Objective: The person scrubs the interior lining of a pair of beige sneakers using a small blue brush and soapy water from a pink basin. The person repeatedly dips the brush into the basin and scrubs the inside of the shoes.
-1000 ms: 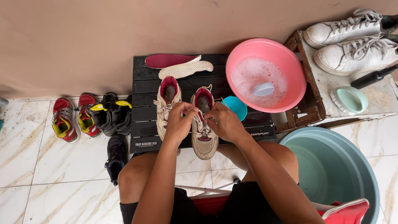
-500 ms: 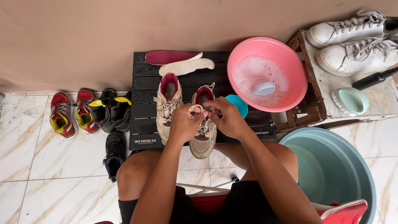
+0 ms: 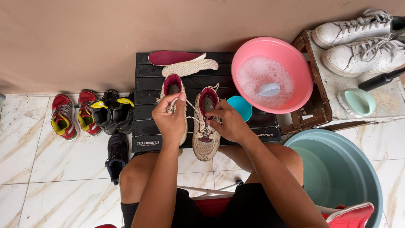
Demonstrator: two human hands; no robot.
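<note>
Left hand (image 3: 169, 119) rose, hiding shoe (image 3: 173, 90).

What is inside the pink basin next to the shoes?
The pink basin holds white foamy water and a small pale object floating or lying in it. The foam hides anything below the surface.

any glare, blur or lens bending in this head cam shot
Head view: soft, even light with only faint shadows; mild sheen on the marble floor and the pink basin, no harsh glare. Left hand, right hand and lace look sharp. The wall line bows slightly, a wide-angle effect.
</note>
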